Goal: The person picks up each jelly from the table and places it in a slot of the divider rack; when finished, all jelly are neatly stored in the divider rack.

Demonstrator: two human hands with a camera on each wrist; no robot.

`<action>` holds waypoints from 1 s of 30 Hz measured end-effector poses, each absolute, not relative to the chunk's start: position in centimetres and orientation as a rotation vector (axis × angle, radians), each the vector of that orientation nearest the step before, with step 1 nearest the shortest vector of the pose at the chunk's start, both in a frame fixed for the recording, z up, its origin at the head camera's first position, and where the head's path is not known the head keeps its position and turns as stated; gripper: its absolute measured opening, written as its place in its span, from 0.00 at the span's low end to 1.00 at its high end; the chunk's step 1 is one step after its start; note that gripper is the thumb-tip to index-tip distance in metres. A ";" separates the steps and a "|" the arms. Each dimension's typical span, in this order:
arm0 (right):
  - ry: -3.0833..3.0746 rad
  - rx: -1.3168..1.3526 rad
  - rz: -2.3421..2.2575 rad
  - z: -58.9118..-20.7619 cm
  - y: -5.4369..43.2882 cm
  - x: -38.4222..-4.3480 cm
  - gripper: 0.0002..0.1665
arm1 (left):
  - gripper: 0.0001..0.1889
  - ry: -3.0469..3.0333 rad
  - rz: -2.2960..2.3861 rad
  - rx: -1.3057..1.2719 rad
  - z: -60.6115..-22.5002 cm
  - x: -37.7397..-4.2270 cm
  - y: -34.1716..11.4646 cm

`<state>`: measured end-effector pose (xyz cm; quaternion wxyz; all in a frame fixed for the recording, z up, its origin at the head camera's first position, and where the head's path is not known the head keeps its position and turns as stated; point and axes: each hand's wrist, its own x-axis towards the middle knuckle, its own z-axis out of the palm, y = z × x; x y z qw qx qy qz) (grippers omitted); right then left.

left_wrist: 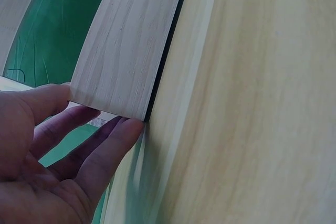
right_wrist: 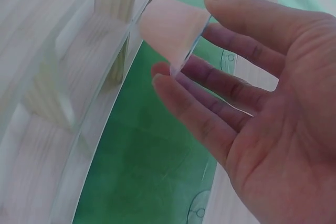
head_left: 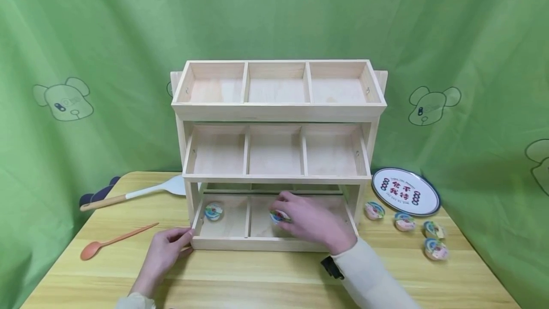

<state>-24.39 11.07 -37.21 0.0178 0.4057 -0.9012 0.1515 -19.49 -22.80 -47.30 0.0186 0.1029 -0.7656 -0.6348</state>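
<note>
A three-tier wooden rack [head_left: 279,112] has three compartments in each tier. My left hand [head_left: 167,251] holds its bottom tray [head_left: 261,244] at the left front corner. In the left wrist view the thumb and fingertips [left_wrist: 134,125] are at the end of the front board [left_wrist: 123,51]. Over the middle compartment of that tray, my right hand [head_left: 310,218] pinches a small jelly cup [head_left: 279,216]. The right wrist view shows this cup's pink body [right_wrist: 170,27] tilted between thumb and fingers. Another jelly cup [head_left: 213,211] sits in the bottom tray's left compartment.
Several jelly cups [head_left: 404,221] lie on the table [head_left: 257,280] to the right, in front of an oval plate [head_left: 405,192] with red lettering. Left of the rack are a white spatula [head_left: 146,192] with a wooden handle and an orange spoon [head_left: 92,250]. A green curtain [head_left: 274,13] hangs behind.
</note>
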 end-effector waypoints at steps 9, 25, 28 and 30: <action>-2.801 1.294 0.488 -37.4 8.6 -24.5 0.21 | 0.16 -2.361 -1.987 0.323 -47.3 -19.4 -22.7; -2.775 1.345 0.366 -37.7 5.2 -24.7 0.22 | 0.15 -2.330 -2.019 0.322 -47.7 -19.5 -22.7; -2.772 1.360 0.356 -37.5 4.6 -24.7 0.22 | 0.15 -2.322 -2.027 0.320 -47.6 -19.5 -22.7; -2.786 1.374 0.364 -37.5 4.2 -24.6 0.22 | 0.15 -2.320 -2.029 0.318 -47.6 -19.4 -22.7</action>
